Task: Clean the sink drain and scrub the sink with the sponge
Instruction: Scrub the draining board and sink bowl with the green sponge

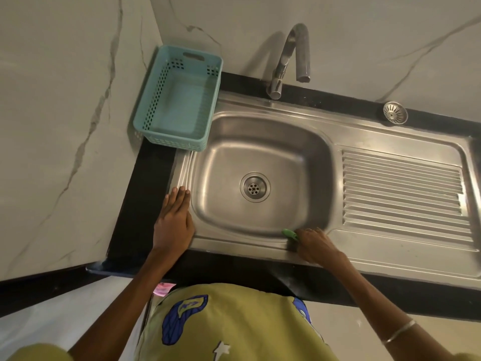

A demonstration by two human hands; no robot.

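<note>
My right hand [316,246] grips the green sponge [291,234], fingers curled around it, pressing it on the sink basin's [260,152] near rim, lower centre of the frame. My left hand [173,220] lies flat, fingers spread together, on the sink's left edge. The drain [254,187] sits uncovered mid-basin, with bare steel all round it. The strainer [395,112] rests upper right; a teal basket [179,100] crowds the upper-left corner.
</note>
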